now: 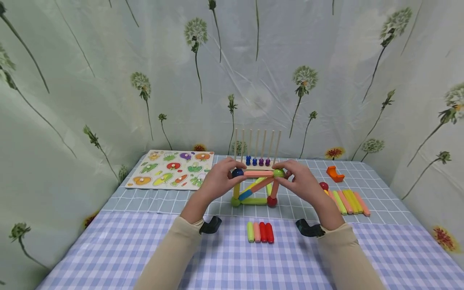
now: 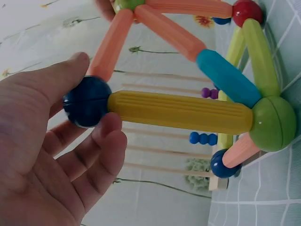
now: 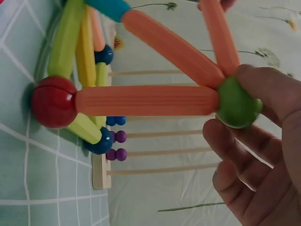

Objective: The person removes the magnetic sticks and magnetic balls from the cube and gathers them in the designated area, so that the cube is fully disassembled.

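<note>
A structure of ribbed rods and balls stands on the table. My left hand pinches the dark blue ball at its upper left corner between thumb and fingers. At the upper right corner my right hand pinches a green ball the same way. An orange-pink rod spans these two balls. Below the blue ball, a yellow rod runs down to another green ball. A salmon rod joins the right-hand ball to a red ball. One diagonal combines a blue rod and a salmon one.
In front lie several short rods. More rods, a red ball and an orange curved piece are at the right. Behind stands a bead rack with upright pegs; a vegetable puzzle board lies back left.
</note>
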`<state>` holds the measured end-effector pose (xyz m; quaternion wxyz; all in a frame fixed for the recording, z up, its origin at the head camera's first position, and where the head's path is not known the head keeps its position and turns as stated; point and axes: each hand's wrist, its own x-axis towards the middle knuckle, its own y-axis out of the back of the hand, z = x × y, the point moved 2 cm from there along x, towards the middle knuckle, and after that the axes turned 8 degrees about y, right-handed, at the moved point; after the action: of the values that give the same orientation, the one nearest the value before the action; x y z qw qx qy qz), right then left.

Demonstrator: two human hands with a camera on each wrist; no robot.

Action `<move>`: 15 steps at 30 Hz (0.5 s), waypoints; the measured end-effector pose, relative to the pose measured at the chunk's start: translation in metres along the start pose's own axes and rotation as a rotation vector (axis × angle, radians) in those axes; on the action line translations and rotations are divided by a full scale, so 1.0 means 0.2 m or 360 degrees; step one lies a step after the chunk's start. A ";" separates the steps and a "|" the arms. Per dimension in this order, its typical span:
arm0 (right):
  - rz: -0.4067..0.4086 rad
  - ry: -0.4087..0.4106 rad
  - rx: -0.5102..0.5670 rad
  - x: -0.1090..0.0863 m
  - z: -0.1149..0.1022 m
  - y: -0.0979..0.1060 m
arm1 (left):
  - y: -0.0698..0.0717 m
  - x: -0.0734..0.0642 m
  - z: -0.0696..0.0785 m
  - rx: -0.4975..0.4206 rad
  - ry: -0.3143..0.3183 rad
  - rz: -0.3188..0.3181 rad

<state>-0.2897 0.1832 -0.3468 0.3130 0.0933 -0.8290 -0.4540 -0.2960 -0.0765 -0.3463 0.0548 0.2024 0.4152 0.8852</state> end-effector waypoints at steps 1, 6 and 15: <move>0.0010 0.0014 -0.0037 0.00 -0.01 -0.01 | -0.01 0.00 0.00 0.0006 0.0004 0.0006; 0.0049 0.0075 -0.0301 0.01 -0.06 -0.05 | -0.04 -0.01 0.01 0.0059 0.0027 0.0016; 0.0217 0.0154 -0.0631 0.01 -0.11 -0.11 | -0.07 0.00 0.02 0.0048 0.0043 0.0066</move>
<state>-0.2810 0.1550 -0.3552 0.3948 -0.0047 -0.7117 -0.5811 -0.2952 -0.0647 -0.3557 0.0279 0.1997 0.4248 0.8825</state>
